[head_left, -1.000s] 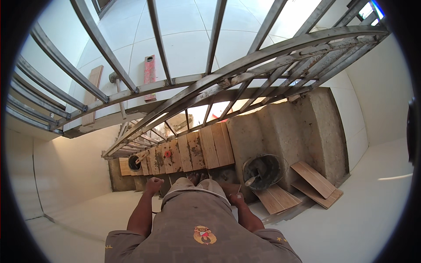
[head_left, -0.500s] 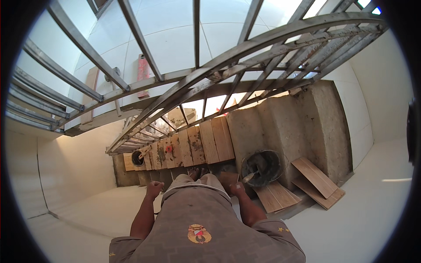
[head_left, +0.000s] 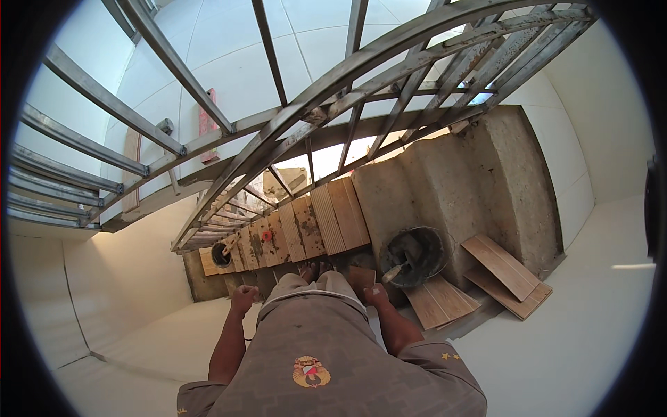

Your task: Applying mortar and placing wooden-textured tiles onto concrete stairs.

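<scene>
My left hand (head_left: 244, 299) hangs beside my left thigh, its fingers curled with nothing showing in them. At my right thigh, my right hand (head_left: 376, 295) is closed at the edge of a small brown wood-look tile (head_left: 362, 277), which it appears to grip; part of the fingers is hidden. Just right of it stands a black bucket (head_left: 436, 251) with a wooden-handled tool (head_left: 392, 272) in it. Loose wood-look tiles (head_left: 439, 304) lie beside the bucket, and more tiles (head_left: 504, 267) are stacked farther right.
Stairs descend leftward, with wood-look treads (head_left: 340, 215) smeared with mortar. Bare concrete steps (head_left: 445, 187) rise to the right. A metal railing (head_left: 292, 115) crosses ahead. A small dark bucket (head_left: 221, 254) and a red object (head_left: 267, 235) sit lower down. A red level-like bar (head_left: 208, 125) lies beyond the railing.
The view has shifted slightly, so the railing and steps appear a little higher. Both hands stay beside my thighs, and the small tile remains by my right hand.
</scene>
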Available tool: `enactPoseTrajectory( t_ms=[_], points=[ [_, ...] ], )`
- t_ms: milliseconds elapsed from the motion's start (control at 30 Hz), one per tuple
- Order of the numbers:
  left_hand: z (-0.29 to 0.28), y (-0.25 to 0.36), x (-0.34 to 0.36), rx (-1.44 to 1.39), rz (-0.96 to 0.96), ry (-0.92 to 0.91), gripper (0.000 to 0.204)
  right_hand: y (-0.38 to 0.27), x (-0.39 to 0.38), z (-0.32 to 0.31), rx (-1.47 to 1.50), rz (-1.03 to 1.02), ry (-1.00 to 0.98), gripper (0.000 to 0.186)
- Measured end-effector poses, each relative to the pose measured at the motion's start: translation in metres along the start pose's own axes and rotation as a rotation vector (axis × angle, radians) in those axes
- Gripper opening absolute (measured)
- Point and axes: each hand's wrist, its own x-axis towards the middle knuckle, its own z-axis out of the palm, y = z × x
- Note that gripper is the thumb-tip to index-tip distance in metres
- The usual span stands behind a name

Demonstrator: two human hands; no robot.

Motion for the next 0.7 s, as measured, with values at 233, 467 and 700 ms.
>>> enactPoseTrajectory(
  t_ms=[233,467,700],
  points=[
    [-0.002,0.004,-0.007,0.016,-0.039,-0.037,0.034,-0.007,-0.007,-0.009,-0.059,0.121,0.007,0.041],
    [-0.003,0.004,-0.003,0.064,-0.106,-0.09,0.035,-0.034,-0.029,-0.028,-0.057,0.262,0.009,0.033],
    [-0.014,0.031,-0.003,0.056,-0.111,-0.068,0.031,-0.029,-0.032,-0.007,0.06,0.295,0.06,0.042]
  ],
)
